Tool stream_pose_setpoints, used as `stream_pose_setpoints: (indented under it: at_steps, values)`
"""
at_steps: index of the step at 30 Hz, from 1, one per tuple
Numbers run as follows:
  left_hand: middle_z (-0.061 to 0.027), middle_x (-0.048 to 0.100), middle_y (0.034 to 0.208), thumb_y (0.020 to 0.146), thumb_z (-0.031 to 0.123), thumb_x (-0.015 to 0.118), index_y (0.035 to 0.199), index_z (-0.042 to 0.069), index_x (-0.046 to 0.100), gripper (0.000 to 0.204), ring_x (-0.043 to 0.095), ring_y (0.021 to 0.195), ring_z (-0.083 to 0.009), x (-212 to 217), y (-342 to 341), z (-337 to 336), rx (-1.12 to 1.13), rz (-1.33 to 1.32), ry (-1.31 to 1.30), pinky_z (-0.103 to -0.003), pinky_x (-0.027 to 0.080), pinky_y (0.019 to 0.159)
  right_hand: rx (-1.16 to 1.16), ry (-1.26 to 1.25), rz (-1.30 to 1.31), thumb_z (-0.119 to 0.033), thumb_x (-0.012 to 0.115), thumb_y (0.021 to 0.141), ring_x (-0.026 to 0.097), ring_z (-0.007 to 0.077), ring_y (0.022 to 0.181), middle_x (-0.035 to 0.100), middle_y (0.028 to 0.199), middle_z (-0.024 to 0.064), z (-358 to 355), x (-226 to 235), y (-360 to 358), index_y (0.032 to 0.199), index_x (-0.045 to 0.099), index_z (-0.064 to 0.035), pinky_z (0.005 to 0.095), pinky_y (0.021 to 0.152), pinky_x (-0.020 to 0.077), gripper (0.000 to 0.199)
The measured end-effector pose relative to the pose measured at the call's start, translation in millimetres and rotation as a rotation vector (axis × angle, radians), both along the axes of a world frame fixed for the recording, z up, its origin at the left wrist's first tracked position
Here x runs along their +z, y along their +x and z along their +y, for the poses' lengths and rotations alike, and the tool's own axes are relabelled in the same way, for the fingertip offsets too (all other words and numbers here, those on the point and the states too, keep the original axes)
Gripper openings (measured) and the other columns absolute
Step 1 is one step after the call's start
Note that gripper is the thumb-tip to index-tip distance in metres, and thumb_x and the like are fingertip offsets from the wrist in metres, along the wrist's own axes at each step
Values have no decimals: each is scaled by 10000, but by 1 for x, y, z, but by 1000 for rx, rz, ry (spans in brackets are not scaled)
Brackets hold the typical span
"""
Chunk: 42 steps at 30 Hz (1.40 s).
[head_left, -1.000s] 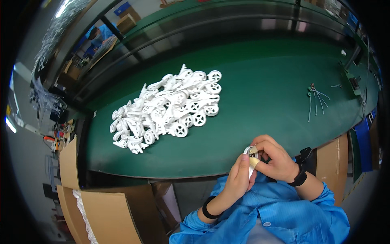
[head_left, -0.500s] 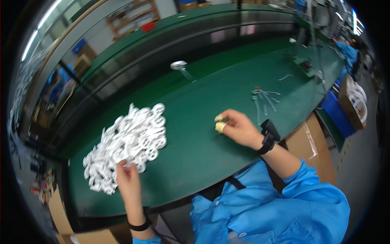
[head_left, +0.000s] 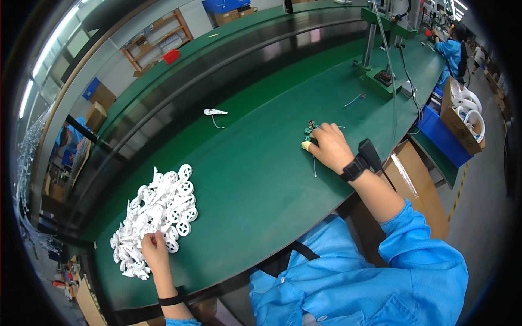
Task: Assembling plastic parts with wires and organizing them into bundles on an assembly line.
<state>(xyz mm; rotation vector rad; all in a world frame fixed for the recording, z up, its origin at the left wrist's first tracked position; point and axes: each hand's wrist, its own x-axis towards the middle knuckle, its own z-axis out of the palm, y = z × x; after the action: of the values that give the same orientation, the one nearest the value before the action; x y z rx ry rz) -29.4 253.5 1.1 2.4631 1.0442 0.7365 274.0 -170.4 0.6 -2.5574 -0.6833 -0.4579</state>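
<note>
Big heap of white plastic wheel parts [head_left: 157, 214] sits on the green tabletop [head_left: 255, 179], spoked rounds all tangled together. Left hand [head_left: 154, 249] rests fingers-down on the heap's near edge; can't tell if it's pinching one. Right hand [head_left: 328, 145], far right of the heap, is curled over small metal bits [head_left: 310, 129], mostly hidden. Brown cardboard box [head_left: 461, 126] further right.

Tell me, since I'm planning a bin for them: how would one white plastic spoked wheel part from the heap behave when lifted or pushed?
Probably light: each white plastic spoked wheel part is thin and open-spoked. Likely stiff, since pieces keep shape in the heap. Lying flat it should slide on the green table; on edge it might roll. The left hand touches the heap.
</note>
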Motion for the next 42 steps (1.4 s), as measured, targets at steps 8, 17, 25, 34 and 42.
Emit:
stream_pose_setpoints:
  at_steps: [8, 17, 25, 34, 42]
  values:
    - [-92, 608, 671, 847, 213, 668, 773, -43, 595, 277, 537, 591, -138, 0, -1, 8, 45, -249, -25, -287, 448, 563, 188, 236, 225, -125, 666, 788, 587, 242, 840, 604, 881, 111, 21, 1, 0, 882, 601, 11, 344, 743, 478, 178]
    - [-179, 608, 749, 734, 182, 719, 904, -29, 525, 334, 602, 691, -307, -4, 32, 28, 145, -71, 30, -397, 477, 645, 475, 993, 809, 34, 637, 803, 591, 102, 817, 602, 891, 52, 5, 17, -43, 928, 530, -25, 240, 748, 498, 175]
    - [-95, 618, 780, 801, 120, 582, 1081, -44, 580, 324, 566, 677, -164, 4, 31, 18, 41, -312, -72, -293, 466, 631, 575, 1307, 1055, 32, 634, 802, 592, 103, 678, 636, 944, 134, 18, 13, -82, 925, 497, -75, 197, 554, 482, 213]
    - [-166, 588, 884, 909, 116, 413, 1015, 18, 445, 149, 649, 748, -281, 55, 33, -122, -211, -776, -1175, -403, 575, 602, 713, 1518, 1191, 31, 624, 842, 636, 170, 782, 585, 1048, 196, 21, 6, -111, 997, 479, -62, 268, 660, 548, 231]
    - [-131, 539, 861, 922, 205, 414, 1042, 129, 432, 143, 489, 648, -218, 13, 52, -235, -268, -750, -1883, -313, 390, 539, 764, 1432, 846, 112, 618, 806, 645, 234, 871, 565, 1068, 234, 9, 11, -141, 978, 456, -7, 334, 750, 567, 265]
